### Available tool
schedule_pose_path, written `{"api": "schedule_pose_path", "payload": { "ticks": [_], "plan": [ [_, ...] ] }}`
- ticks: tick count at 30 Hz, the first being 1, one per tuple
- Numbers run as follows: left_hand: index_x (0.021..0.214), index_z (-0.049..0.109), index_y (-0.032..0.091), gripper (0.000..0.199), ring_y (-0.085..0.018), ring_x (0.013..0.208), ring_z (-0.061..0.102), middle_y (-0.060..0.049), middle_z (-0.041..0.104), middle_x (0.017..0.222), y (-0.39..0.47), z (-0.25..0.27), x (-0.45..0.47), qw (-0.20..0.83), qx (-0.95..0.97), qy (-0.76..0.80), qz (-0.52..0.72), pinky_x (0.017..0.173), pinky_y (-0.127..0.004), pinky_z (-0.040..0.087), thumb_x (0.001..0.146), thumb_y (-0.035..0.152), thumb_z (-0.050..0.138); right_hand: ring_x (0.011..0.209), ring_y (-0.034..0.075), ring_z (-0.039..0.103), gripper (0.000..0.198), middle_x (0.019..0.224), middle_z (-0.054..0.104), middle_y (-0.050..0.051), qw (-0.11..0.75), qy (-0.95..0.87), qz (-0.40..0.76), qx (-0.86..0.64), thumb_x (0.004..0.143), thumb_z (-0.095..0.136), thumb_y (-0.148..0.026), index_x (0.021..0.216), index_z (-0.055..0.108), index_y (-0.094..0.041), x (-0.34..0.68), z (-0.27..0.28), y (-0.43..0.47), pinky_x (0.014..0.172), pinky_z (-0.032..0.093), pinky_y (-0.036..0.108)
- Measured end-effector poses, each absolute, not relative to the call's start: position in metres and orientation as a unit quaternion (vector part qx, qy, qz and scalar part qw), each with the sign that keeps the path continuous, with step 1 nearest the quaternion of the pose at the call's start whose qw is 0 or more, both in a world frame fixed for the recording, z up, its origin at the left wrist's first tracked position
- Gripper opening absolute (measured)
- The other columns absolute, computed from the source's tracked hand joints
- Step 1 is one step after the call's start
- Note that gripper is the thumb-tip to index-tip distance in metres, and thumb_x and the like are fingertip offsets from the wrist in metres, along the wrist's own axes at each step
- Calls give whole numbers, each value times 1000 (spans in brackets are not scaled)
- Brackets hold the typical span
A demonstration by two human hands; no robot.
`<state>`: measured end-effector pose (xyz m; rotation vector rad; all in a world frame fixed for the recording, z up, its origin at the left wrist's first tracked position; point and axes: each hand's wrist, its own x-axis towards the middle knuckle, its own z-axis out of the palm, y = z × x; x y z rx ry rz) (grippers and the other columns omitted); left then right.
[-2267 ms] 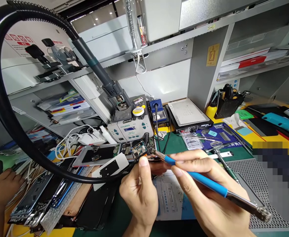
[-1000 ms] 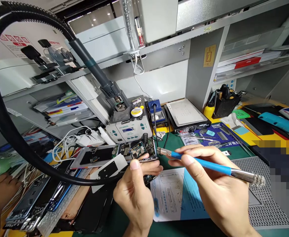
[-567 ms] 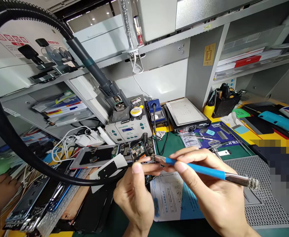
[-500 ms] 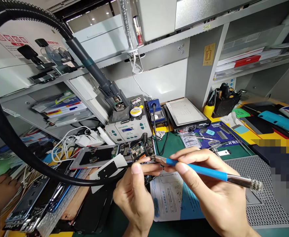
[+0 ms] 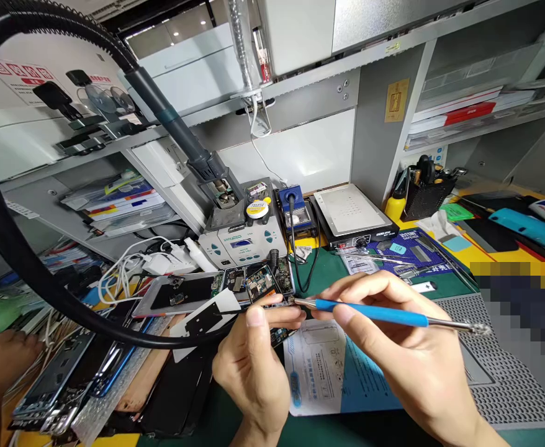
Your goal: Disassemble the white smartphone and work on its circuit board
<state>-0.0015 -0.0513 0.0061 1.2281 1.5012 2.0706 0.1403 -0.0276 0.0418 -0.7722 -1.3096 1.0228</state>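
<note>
My right hand (image 5: pixel 393 347) grips a slim double-ended brush (image 5: pixel 375 313) like a pen; it has a blue handle and flat metal ferrules. The brush's near-left tip meets the fingertips of my left hand (image 5: pixel 258 366). There the thumb is raised against the bent fingers, palm side toward me. Something small and greyish seems to sit at those fingertips, too small to make out. Just behind them lies a phone circuit board (image 5: pixel 259 284) among other boards. Under my hands is a printed white and blue sheet (image 5: pixel 321 372).
A black hose (image 5: pixel 114 332) loops across the left side. Behind stand a hot-air station (image 5: pixel 239 245), a blue soldering-iron stand (image 5: pixel 295 208) and a flat heating plate (image 5: pixel 354 211). Phone parts (image 5: pixel 63 366) pile up at left, near another person's hand (image 5: pixel 9 360). A grey perforated mat (image 5: pixel 500 366) lies right.
The brush has turned in my right fingers, so its flat ferrules now show edge-on. My left hand stays almost in place. The view has shifted slightly.
</note>
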Motion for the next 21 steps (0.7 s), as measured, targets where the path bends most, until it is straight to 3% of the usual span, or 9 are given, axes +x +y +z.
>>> {"api": "schedule_pose_path", "payload": {
  "ticks": [13,21],
  "plan": [
    [66,73,15,45,-25,64,74,-8,75,67,-46,6,-8,98,455,530,709,60,-36,61,95,39,49,79,11,72,9,86,75,0,583,-587,454,-332,84,70,-17,78,65,-22,142,42,-27,72,58,16],
    [81,74,13,37,-23,59,74,-5,77,73,-46,8,-11,172,426,470,754,61,-36,62,95,34,48,87,15,73,13,89,74,1,598,-589,441,-318,79,69,-10,76,64,-22,144,39,-25,73,59,20]
  ]
}}
